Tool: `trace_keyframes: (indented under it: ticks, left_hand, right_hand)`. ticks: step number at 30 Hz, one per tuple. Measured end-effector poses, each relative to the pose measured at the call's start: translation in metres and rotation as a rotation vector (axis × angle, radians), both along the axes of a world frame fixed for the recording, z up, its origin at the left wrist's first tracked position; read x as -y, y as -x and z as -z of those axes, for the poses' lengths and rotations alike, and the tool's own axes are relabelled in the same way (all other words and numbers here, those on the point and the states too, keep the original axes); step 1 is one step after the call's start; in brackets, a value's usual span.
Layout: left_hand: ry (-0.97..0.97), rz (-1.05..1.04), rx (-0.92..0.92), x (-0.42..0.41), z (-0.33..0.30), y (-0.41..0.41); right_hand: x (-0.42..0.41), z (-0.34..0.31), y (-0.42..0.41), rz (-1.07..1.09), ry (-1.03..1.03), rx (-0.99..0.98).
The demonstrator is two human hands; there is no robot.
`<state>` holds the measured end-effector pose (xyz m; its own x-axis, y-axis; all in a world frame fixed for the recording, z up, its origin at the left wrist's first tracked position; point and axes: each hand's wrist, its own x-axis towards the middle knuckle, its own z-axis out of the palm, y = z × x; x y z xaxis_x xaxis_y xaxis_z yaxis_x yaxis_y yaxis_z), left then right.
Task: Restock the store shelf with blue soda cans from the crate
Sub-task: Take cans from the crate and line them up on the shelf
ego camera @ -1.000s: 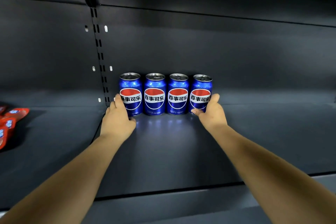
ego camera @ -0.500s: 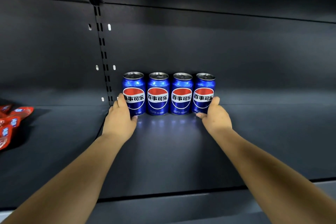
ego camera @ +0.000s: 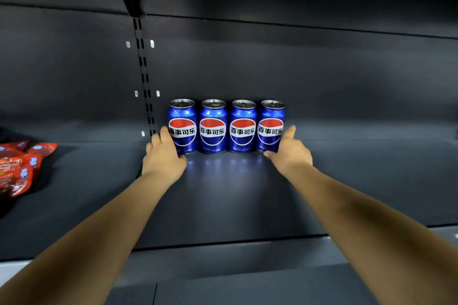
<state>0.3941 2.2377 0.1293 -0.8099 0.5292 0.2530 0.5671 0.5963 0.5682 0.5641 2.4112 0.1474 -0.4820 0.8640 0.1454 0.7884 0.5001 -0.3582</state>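
Bracketing a row of four blue soda cans w/ both hands at the back of the dark shelf [ego camera: 235, 200]. My left hand [ego camera: 164, 161] wraps the leftmost can [ego camera: 183, 126], fingers curled round its outer side, thumb low at the front. My right hand [ego camera: 290, 153] does the same on the rightmost can [ego camera: 270, 126], thumb at its base. The two middle cans [ego camera: 228, 126] stand upright btwn, all touching. Red snack packs [ego camera: 21, 166] lie well off to my left.

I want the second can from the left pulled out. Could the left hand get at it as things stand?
Probably yes: the left hand rests at the leftmost can, and the second can stands beside it with its front unobstructed.
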Motion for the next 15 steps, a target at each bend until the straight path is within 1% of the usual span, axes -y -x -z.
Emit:
trace_keyframes:
  ticks: [4,7,11,15]
  left_hand:
    - [0.034,-0.009,0.015,0.009,-0.013,-0.026]
    - [0.150,0.075,-0.090,0.013,-0.022,-0.062]
    - [0.205,0.152,-0.209,0.017,-0.031,-0.125]
    - [0.259,0.170,-0.298,0.028,-0.028,-0.200]
  right_hand:
    - [0.013,-0.012,-0.024,-0.060,-0.008,0.061]
    - [0.027,-0.016,-0.052,-0.112,-0.042,0.126]
    - [0.050,-0.016,-0.098,-0.184,-0.109,0.181]
    - [0.077,-0.012,-0.147,-0.263,-0.266,0.251]
